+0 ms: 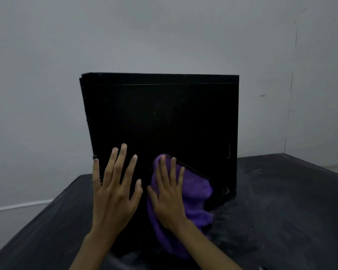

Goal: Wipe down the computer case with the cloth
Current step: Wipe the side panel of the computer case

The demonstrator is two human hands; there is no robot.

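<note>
Black computer case is standing upright on the dark surface, its broad side panel facing the camera and its near lower part lying under both hands. Pale wall is rising behind it.

Left hand is lying flat against the lower left of the panel, fingers straight and spread, gripping nothing.

Right hand is pressing the purple cloth against the lower middle of the panel, just right of the left hand. Its fingers are lying extended and slightly apart on top of the cloth, not curled around it. The cloth is bunching out to the right of the hand and trailing down below the wrist toward the near edge of the surface.

Surface is showing pale dusty smears to the right of the case.
</note>
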